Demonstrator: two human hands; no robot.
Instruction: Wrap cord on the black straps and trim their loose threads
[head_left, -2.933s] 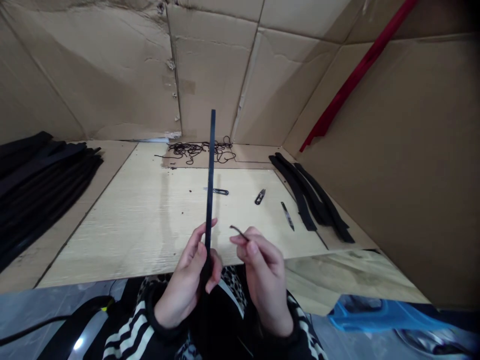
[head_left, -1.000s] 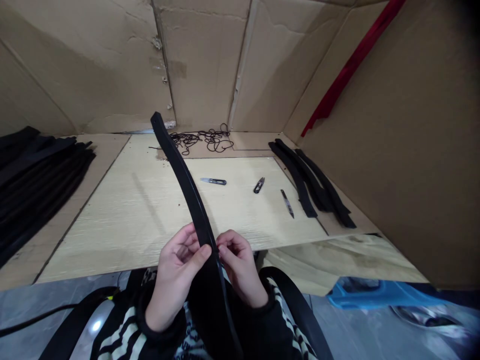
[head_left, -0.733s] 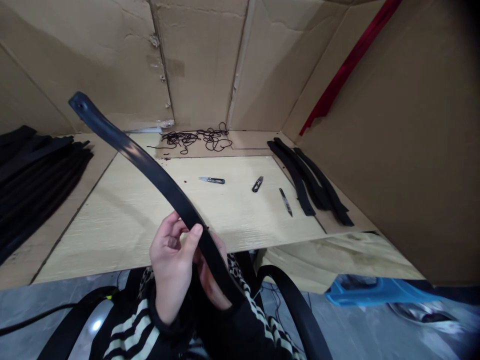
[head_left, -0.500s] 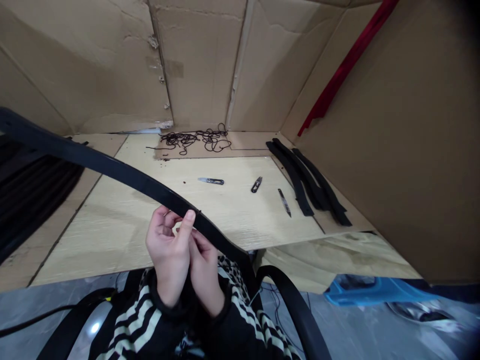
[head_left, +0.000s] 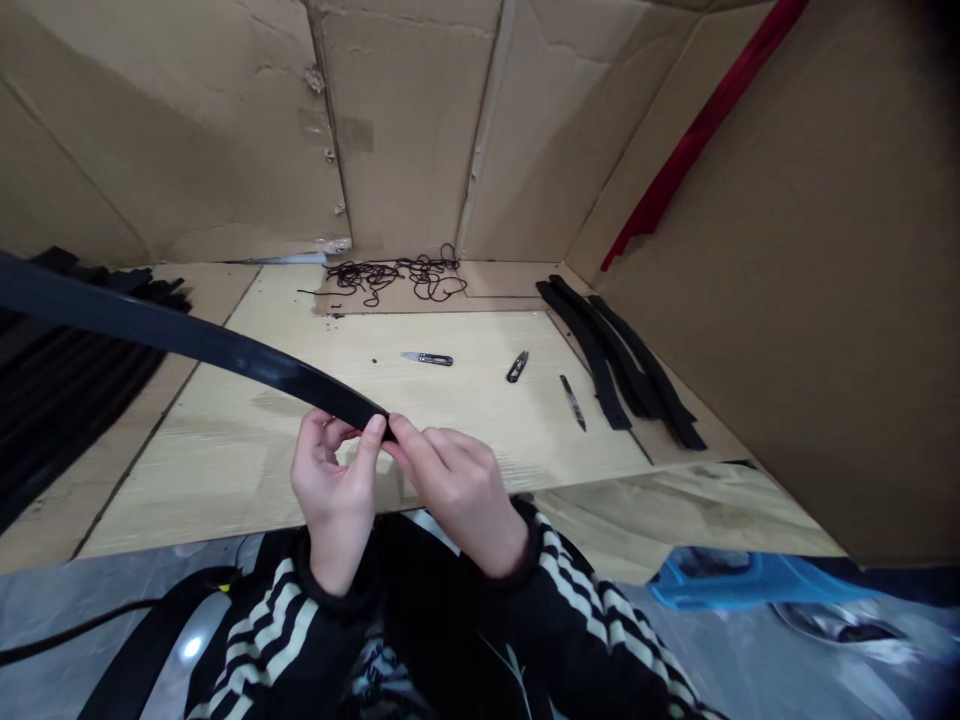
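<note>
Your left hand grips a black strip between thumb and fingers; your right hand pinches it immediately alongside. The strip is held above the tabletop, rising leftward across the view. Its far end is cut off at the left edge; the portion behind your right hand is hidden. Whether your right fingers also hold something smaller cannot be made out. The strip partly covers the dark pile at left, whose pieces are hard to separate.

The tabletop is pale, with brown panels along its sides and back. It carries tangled dark cord, two snips, a slim pointed tool and further black strips at right. Cardboard walls enclose it; a red band crosses the right one.
</note>
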